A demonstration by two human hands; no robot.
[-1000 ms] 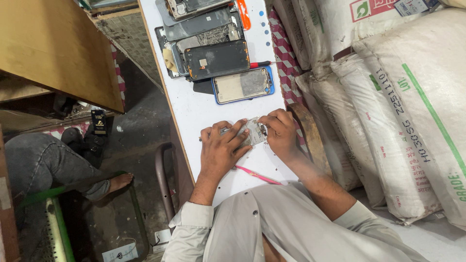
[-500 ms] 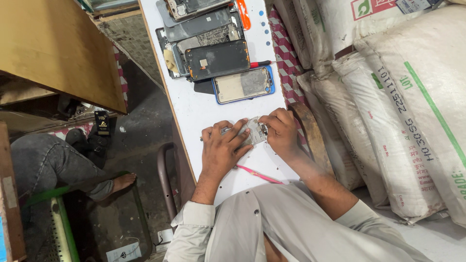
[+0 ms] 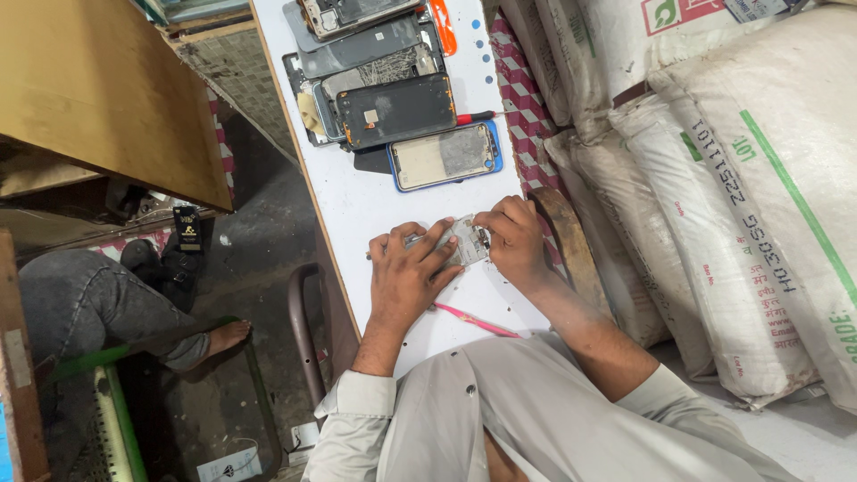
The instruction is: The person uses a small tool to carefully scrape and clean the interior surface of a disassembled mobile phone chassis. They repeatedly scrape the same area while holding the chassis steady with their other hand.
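Pinching a small phone part, left hand and right hand (white table); pink tweezers nearby

Your left hand and right hand sit side by side on the table, both touching the small phone part between them. Near you, just behind the hands, lies a thin tool. Farther off there's a stack of phones. Sacks pile up right of the table.
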